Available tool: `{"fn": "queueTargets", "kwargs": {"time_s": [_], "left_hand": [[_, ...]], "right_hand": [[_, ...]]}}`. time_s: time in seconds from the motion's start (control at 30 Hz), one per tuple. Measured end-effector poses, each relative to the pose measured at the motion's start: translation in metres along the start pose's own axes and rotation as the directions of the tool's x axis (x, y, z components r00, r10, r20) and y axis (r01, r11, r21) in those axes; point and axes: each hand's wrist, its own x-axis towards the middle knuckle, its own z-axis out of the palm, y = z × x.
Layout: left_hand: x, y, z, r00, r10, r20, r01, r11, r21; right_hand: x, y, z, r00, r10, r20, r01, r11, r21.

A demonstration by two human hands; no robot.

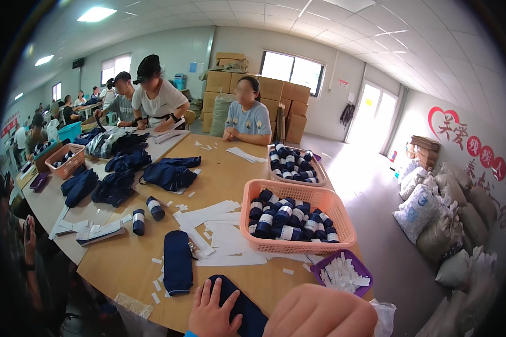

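My left hand (215,309) lies spread flat at the table's near edge, pressing on a long folded navy cloth (248,315). To its right, my right hand (323,312) is curled with the knuckles up, close to the camera. Its fingertips are hidden, so what it grips cannot be made out. Beyond my left hand rests another folded navy cloth piece (178,263). Farther left stand two navy rolls with white paper bands, one roll (138,222) near a stack of white strips (100,232). A purple tray (369,273) of small white slips sits just beyond my right hand.
A pink basket (343,213) of banded navy rolls stands at the right table edge, a second basket (320,174) behind it. White paper sheets (230,247) and navy garments (168,174) cover much of the table (118,269). Several people (247,118) are across it; stuffed sacks (421,210) line the right wall.
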Motion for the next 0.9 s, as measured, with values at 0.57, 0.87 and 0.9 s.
{"fn": "queueTargets", "kwargs": {"time_s": [0.57, 0.87, 0.9], "left_hand": [[0.011, 0.005, -0.008, 1.000, 0.002, -0.015, -0.003, 0.998, -0.057], [0.011, 0.006, -0.012, 1.000, -0.005, -0.018, 0.004, 0.997, -0.072], [0.011, 0.005, -0.012, 1.000, -0.006, -0.014, 0.005, 0.997, -0.072]], "right_hand": [[0.012, 0.001, -0.008, 0.989, -0.012, 0.147, 0.022, 0.998, -0.065], [0.007, 0.012, 0.011, 0.995, -0.003, 0.097, -0.008, 0.994, 0.107], [0.006, 0.014, 0.014, 0.998, -0.010, 0.057, 0.003, 0.993, 0.121]]}}
